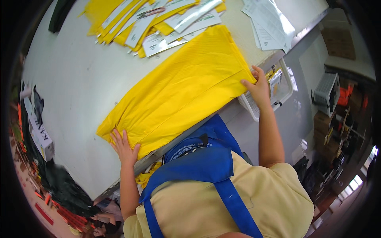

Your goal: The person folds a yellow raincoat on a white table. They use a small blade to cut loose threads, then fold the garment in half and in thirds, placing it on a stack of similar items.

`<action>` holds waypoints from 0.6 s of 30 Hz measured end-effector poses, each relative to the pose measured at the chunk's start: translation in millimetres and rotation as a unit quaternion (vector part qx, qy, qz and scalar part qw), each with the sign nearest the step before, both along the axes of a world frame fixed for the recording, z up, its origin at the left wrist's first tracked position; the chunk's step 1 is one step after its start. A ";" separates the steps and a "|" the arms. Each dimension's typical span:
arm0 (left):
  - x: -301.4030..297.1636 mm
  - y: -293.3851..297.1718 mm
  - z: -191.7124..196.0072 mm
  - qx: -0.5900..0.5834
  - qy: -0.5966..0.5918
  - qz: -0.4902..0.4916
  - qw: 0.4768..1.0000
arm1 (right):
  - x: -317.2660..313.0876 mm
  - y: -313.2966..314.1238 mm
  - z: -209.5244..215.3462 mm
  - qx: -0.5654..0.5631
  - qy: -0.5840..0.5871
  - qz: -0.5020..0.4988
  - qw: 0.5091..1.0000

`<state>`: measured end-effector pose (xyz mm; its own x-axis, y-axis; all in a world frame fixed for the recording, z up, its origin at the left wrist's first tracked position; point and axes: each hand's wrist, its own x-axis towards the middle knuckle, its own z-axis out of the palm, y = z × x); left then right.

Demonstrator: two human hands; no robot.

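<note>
A long, folded yellow cloth (178, 87) lies slantwise across the white table, along its near edge. Its surface is creased, and it gathers into folds toward the left end. My left hand (126, 150) rests on that left end with its fingers spread. At the right end, my right hand (260, 89) touches the cloth's edge, thumb on the fabric and fingers apart from it along the side. Whether the cloth is a garment or a plain piece cannot be made out.
Behind the cloth lie a pile of yellow packs with white printed cards (139, 33) and small snips (151, 12). Clear plastic sleeves (270, 23) lie at the far right of the table (75, 79). A white basket (287, 85) stands beside the right edge; a white box (41, 139) is at left.
</note>
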<state>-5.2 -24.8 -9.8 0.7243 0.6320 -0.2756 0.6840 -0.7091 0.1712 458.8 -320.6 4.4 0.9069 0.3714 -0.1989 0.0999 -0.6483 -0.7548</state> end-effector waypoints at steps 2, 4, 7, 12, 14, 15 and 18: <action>-3.0 3.2 2.0 -0.014 0.017 0.002 1.000 | -9.6 0.9 -0.8 0.120 0.050 -0.039 0.991; -0.9 2.9 7.7 -0.023 0.034 0.007 0.999 | -13.1 1.0 2.0 0.215 0.104 -0.054 0.970; 15.1 1.6 21.9 -0.007 0.009 0.007 1.000 | -11.6 -14.6 -6.6 0.134 0.032 -0.011 0.990; 128.9 -31.4 63.9 0.013 -0.142 -0.106 0.984 | -15.4 -4.2 12.7 0.096 -0.141 0.063 0.983; 203.1 -50.2 69.7 -0.103 -0.211 -0.148 0.961 | -17.1 -5.9 10.4 0.101 -0.146 0.071 0.982; 238.9 -60.9 69.6 -0.123 -0.230 -0.175 0.950 | -16.0 -7.1 9.0 0.106 -0.148 0.072 0.981; 330.0 -88.6 55.0 -0.159 -0.290 -0.267 0.905 | -12.8 -7.5 6.6 0.134 -0.144 0.081 0.977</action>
